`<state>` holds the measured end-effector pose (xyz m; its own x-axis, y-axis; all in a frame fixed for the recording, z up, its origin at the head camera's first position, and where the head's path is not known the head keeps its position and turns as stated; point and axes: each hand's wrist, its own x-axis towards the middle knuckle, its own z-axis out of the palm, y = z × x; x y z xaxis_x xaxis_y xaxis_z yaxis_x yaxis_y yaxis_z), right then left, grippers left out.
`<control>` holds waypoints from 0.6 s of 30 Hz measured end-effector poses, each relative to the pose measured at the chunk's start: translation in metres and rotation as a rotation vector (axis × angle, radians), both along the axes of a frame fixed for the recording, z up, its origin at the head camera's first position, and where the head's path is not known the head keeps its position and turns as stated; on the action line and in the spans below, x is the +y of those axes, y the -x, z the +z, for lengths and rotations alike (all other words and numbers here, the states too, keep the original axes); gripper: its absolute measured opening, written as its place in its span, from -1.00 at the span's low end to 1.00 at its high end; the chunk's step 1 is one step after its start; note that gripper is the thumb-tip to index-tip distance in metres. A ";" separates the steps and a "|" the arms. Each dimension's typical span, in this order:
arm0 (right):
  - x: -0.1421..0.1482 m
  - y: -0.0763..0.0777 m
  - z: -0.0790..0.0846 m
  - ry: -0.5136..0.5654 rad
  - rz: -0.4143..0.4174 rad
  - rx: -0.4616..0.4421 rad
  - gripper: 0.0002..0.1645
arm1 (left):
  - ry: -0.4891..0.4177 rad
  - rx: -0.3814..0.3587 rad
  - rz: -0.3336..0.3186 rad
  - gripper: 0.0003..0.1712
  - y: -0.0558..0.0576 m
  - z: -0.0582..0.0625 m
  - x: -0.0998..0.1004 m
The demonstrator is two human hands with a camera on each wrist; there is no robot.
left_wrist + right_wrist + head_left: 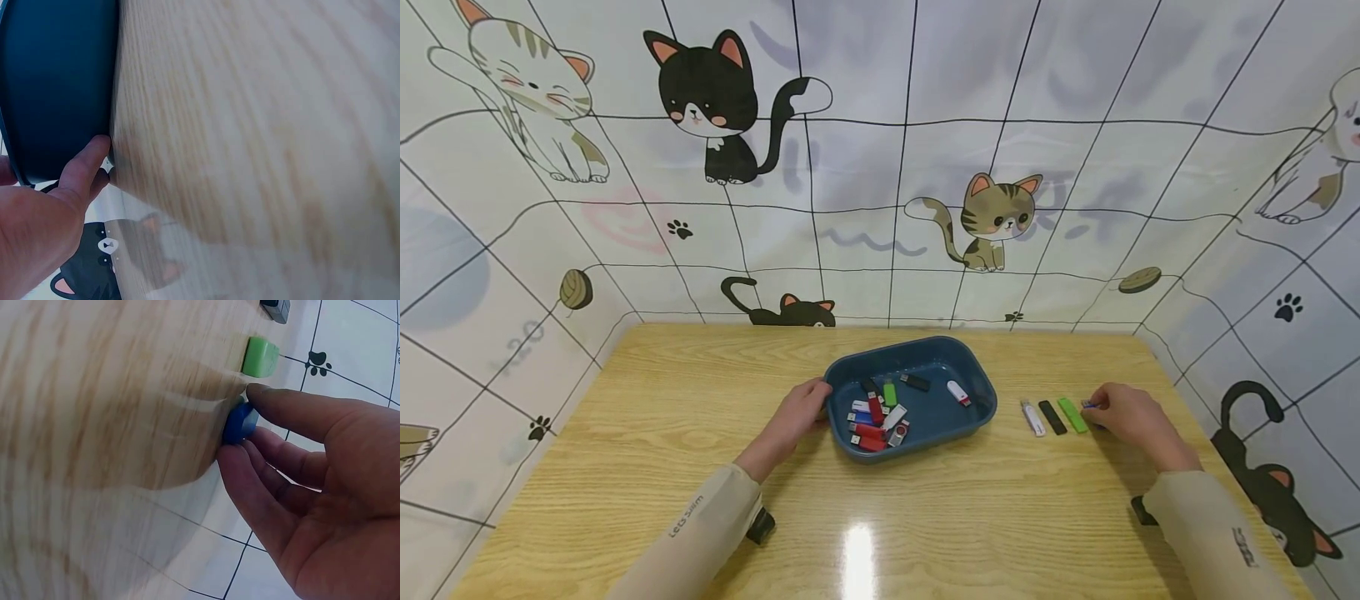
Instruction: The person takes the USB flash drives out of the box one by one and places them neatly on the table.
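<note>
At the left end of a dark blue plastic tray, my left hand holds the rim. The left wrist view shows its fingers against the tray's outer wall. Far to the right, my right hand pinches a blue USB flash drive between thumb and fingertips, low at the tabletop. Just left of it lies a green flash drive, then a black one and a white one, side by side in a row.
Inside the tray, several red, white, blue and green flash drives heap at the left. A black drive and a white-and-red one lie apart from them. Cat-printed cloth walls the wooden table at the back and sides.
</note>
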<state>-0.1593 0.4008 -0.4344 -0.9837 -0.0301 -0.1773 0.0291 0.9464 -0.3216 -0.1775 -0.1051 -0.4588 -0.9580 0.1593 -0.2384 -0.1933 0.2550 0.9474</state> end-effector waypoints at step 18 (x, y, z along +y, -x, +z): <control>-0.021 -0.009 0.025 0.026 -0.038 0.143 -0.48 | -0.007 0.002 -0.007 -0.47 -0.001 0.001 0.000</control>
